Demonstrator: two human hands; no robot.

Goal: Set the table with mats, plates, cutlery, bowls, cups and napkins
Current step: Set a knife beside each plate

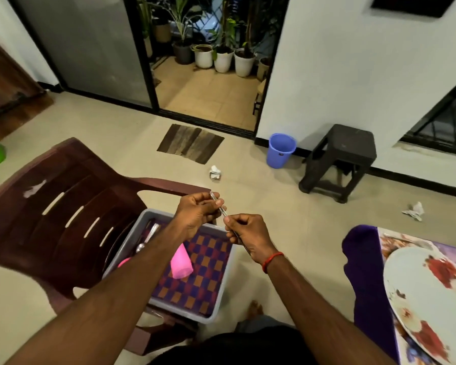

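You hold a thin steel cutlery piece (222,211) over the grey tub (222,285) on a maroon chair (63,206). Your left hand (198,214) pinches its upper end and your right hand (248,233) curls round the lower end. Checked mats (203,272) and a pink cup (181,264) lie in the tub, and a floral plate (427,291) sits on the table (363,259) at right.

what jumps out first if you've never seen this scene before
Mid-frame, the left hand and right hand pinch thin metal cutlery between them. Below, a grey tub sits on a maroon chair, with a pink cup lying on the checked mat inside. At the right edge, a flowered plate rests on the table.
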